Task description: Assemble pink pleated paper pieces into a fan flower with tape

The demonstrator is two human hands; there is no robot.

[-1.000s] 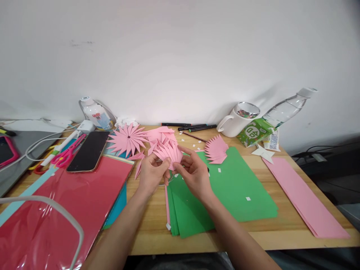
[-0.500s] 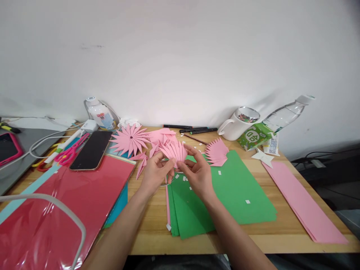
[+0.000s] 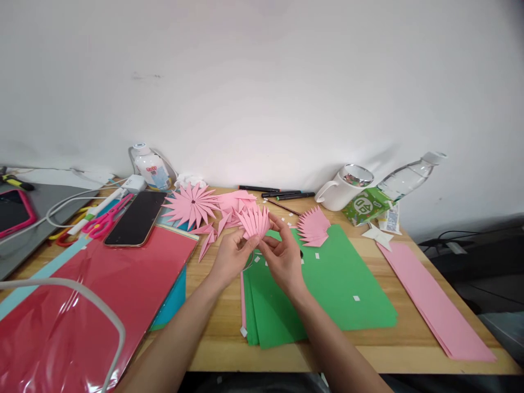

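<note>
A folded pink paper fan (image 3: 254, 221) with pointed tips is held between my two hands, just above the green paper sheets (image 3: 344, 289). My left hand (image 3: 234, 254) pinches its lower left side, thumb in front. On its right side my right hand (image 3: 282, 248) grips it, with the thumb at the base and the fingers behind. Another pink fan piece (image 3: 313, 226) lies on the back edge of the green sheets. Left of the hands are a round pink pleated paper star (image 3: 193, 202) and several loose folded pink pieces (image 3: 208, 240).
At the back are several black markers (image 3: 295, 195), a white mug (image 3: 346, 185), a green box (image 3: 366, 206) and a clear bottle (image 3: 409, 177). Pink strips (image 3: 438, 305) lie right. A phone (image 3: 136, 218), pink scissors (image 3: 106, 216) and red paper (image 3: 135, 289) are left.
The whole view has shifted slightly. Both hands still hold the pink fan, and the fingers have closed in a little nearer to each other at its base.
</note>
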